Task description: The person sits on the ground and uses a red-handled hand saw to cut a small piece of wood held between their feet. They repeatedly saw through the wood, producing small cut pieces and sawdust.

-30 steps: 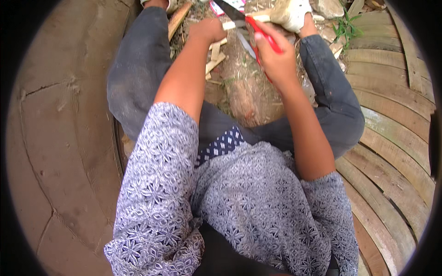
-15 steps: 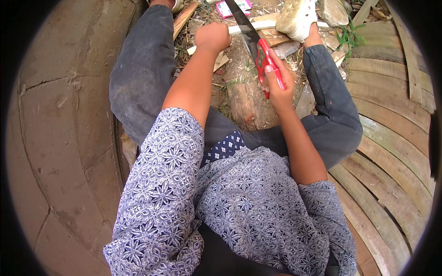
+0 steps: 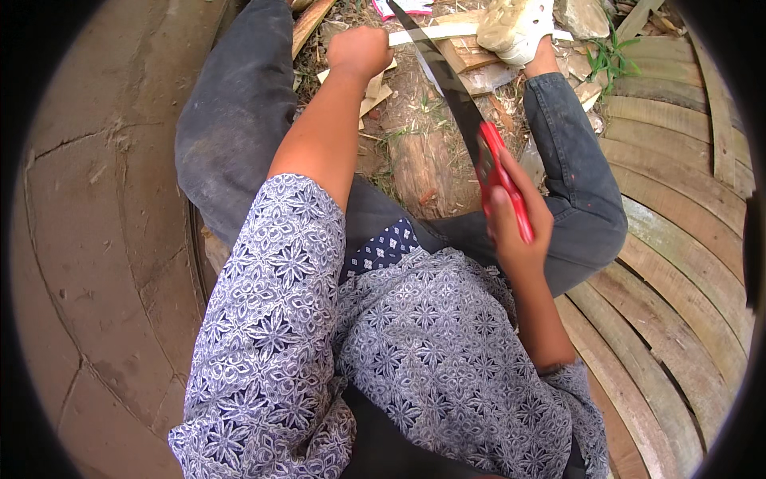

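My right hand (image 3: 523, 211) is wrapped round the red handle of a handsaw (image 3: 447, 76). Its dark blade slants up and to the left, crossing over a thin pale wooden strip (image 3: 451, 32). At the strip's left part, my left hand (image 3: 361, 53) is closed in a fist around it. Farther right, my foot in a white clog (image 3: 511, 32) presses on the strip, whose end sticks out beyond the shoe. Whether the saw's teeth touch the strip I cannot tell.
Between my legs a log (image 3: 423, 172) lies on ground strewn with shavings and wood scraps (image 3: 375, 100). A stone (image 3: 582, 17) sits beyond my right foot. Wooden slats (image 3: 670, 207) run along the right; a cracked brown surface (image 3: 96, 223) spans the left.
My right hand has pulled the saw back toward my body and to the right. My left hand has shifted slightly up and left, still closed on the strip.
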Demonstrator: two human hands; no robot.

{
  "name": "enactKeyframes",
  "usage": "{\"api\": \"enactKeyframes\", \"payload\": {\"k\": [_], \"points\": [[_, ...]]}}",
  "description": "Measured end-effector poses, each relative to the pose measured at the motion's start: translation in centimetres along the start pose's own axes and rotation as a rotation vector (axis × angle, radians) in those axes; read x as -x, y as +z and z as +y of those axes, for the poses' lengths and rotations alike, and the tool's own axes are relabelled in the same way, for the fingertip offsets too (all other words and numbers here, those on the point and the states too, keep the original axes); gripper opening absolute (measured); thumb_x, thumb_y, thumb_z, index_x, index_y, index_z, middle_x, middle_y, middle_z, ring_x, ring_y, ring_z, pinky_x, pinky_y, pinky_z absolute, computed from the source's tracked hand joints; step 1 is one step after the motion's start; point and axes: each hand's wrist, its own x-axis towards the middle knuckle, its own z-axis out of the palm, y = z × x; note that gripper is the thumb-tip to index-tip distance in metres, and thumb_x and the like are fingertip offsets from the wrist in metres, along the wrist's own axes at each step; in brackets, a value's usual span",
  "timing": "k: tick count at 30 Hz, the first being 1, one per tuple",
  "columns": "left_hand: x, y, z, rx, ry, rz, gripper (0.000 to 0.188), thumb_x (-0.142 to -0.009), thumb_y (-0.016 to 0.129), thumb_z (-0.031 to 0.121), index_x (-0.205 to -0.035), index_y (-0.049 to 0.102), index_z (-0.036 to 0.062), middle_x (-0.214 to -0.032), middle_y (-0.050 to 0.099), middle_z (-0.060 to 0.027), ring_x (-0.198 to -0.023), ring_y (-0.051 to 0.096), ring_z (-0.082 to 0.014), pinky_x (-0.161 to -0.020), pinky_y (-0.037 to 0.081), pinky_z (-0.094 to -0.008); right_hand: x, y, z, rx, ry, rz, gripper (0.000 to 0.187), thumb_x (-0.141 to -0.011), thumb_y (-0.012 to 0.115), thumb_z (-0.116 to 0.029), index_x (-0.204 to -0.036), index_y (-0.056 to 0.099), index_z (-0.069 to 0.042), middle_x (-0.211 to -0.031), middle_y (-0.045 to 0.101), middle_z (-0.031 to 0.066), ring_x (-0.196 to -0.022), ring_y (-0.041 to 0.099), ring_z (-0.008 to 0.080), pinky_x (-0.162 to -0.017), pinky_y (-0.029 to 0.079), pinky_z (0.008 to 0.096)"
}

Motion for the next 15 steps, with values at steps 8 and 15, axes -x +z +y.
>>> {"api": "enactKeyframes", "payload": {"k": [8,15], "points": [[-0.5,0.1,0.3,-0.03,0.066,0.053,0.029,-0.084,0.065,0.035,-0.098,0.075,0.0117,-0.093,0.075,-0.0151,-0.085,0.073,-0.0338,-0.074,0.059,-0.0475,-9.6,3.9,1.3,-0.072,-0.119,0.043,0.038,-0.097,0.065,-0.014,-0.132,0.063,-0.001,-0.115,0.071,0.0132,-0.102,0.064,0.0136,-0.089,0.049,0.0268],[-0.3,-0.8,-0.4,-0.002,0.014,-0.012,0.032,-0.084,0.064,0.037,-0.101,0.074,0.0123,-0.095,0.074,-0.016,-0.088,0.072,-0.0335,-0.075,0.058,-0.0481,-9.3,3.6,3.7,-0.181,-0.021,0.014,0.041,-0.097,0.064,-0.014,-0.136,0.06,-0.003,-0.124,0.067,0.0128,-0.104,0.063,0.0132,-0.088,0.05,0.0257]]}}
